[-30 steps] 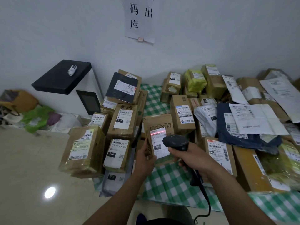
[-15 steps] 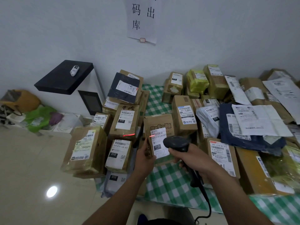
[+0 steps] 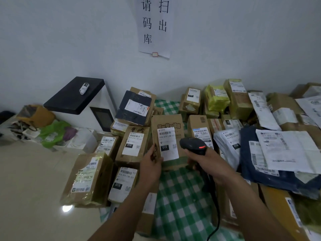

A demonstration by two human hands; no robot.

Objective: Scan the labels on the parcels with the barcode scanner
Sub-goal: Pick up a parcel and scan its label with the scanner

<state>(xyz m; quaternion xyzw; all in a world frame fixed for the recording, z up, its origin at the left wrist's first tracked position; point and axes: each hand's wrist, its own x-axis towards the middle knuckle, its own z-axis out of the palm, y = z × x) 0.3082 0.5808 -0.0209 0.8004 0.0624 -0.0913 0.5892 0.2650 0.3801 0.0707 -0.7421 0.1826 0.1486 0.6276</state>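
Note:
A brown cardboard parcel (image 3: 167,122) stands upright at the middle of the table, its white label (image 3: 168,144) facing me. My left hand (image 3: 151,165) grips its lower left edge. My right hand (image 3: 206,160) holds the black barcode scanner (image 3: 192,145) just right of the label, a red light lit on its head. The scanner's cable (image 3: 215,214) hangs down toward me. No red beam shows on the label.
Many labelled boxes and bags crowd the green checked tablecloth (image 3: 180,197), stacked left (image 3: 132,145) and right (image 3: 286,150). A black-topped white machine (image 3: 76,96) stands at the left by the wall. Bags (image 3: 52,133) lie on the floor.
The red scan line that lay on the label is gone. My left hand has lifted the parcel more upright and nearer, while the scanner stays beside it.

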